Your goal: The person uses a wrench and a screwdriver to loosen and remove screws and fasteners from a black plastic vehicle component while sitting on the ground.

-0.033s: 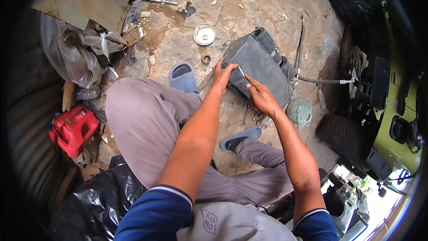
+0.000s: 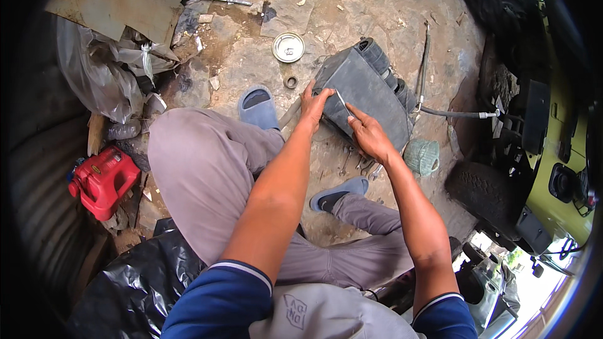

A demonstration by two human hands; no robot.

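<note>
The housing (image 2: 364, 91) at upper centre looks like matt dark plastic, dusty, with ribbed black rubber hoses (image 2: 383, 63) along its upper edge. The round lid (image 2: 288, 47) above left of it is shiny metal. At left, the can (image 2: 103, 179) is glossy red plastic; the bag (image 2: 135, 285) at lower left is crinkled glossy black plastic. The ground (image 2: 352, 6) is rough, cracked stone.

Left hand (image 2: 312, 105) and right hand (image 2: 370, 138) rest on grey ribbed housing (image 2: 367, 91), thin metal rod (image 2: 341, 102) between them; stony ground.
</note>
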